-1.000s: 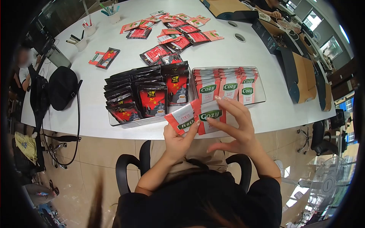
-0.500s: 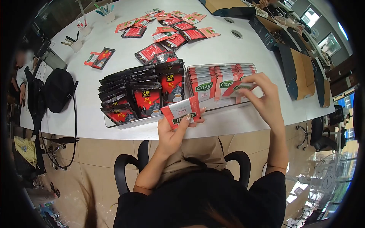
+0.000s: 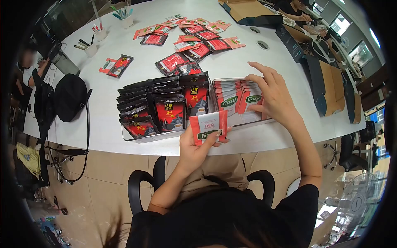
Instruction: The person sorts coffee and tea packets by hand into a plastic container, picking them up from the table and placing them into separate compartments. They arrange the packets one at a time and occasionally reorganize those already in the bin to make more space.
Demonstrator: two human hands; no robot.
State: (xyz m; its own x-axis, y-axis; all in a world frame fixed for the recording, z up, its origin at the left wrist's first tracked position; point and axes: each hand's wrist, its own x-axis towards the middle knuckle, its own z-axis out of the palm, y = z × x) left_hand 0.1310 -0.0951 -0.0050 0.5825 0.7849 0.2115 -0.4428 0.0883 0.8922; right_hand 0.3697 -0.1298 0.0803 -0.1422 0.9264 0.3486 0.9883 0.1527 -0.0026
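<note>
My left hand (image 3: 193, 149) pinches a pink-and-white Cozy tea sachet (image 3: 211, 123), its print upside down, in front of the table edge. It may be more than one; the layers cannot be told apart. My right hand (image 3: 271, 93) is open, thumb and fingers spread over the right part of a clear tray (image 3: 236, 122). Its thumb is at the front of a Cozy sachet (image 3: 251, 100) standing in the row there. Beside it stands another row of Cozy sachets (image 3: 228, 101). The left tray (image 3: 159, 137) holds rows of black-and-red G7 coffee sachets (image 3: 170, 113).
Loose sachets (image 3: 198, 51) lie piled at the table's far side. A Cozy and a G7 sachet (image 3: 120, 66) lie together at left. Pen cups (image 3: 123, 21), a black bag (image 3: 71, 98) and open cardboard boxes (image 3: 331, 87) surround them. Other people sit at the far edges.
My right hand has let go of the red sachet it held above the tray, and its fingers have spread. The left hand keeps its hold. The whole view has shifted slightly.
</note>
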